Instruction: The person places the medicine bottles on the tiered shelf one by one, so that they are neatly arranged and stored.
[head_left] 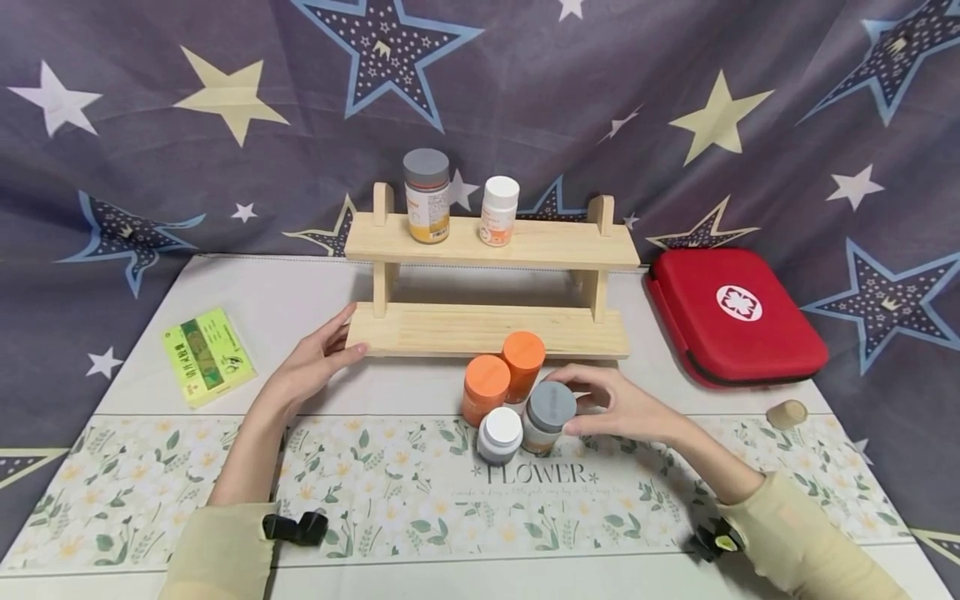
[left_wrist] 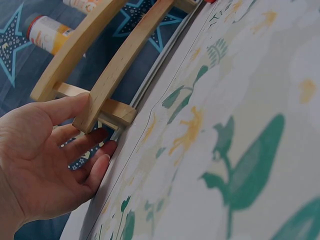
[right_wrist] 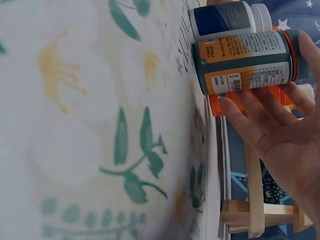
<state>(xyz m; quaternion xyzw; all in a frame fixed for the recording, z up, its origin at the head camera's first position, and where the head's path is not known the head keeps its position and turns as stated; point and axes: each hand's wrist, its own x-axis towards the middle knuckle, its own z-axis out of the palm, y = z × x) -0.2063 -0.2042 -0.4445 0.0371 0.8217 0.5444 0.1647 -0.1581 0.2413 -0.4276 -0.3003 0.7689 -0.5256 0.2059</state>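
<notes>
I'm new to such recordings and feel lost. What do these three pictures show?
There's no machine here, just a person's two bare hands. The wide picture comes from a camera worn on the head; the close-ups, from cameras on the left and right wrists. The left hand grips the left end of a wooden rack's lower shelf; the right hand holds a grey-lidded bottle. Beside it on the table stand two orange-lidded bottles and a white-lidded one. Two more bottles stand on the upper shelf. A yellow-green box lies at left, a red case at right.

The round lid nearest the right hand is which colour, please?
Grey round lid, clearest in head view.
</notes>
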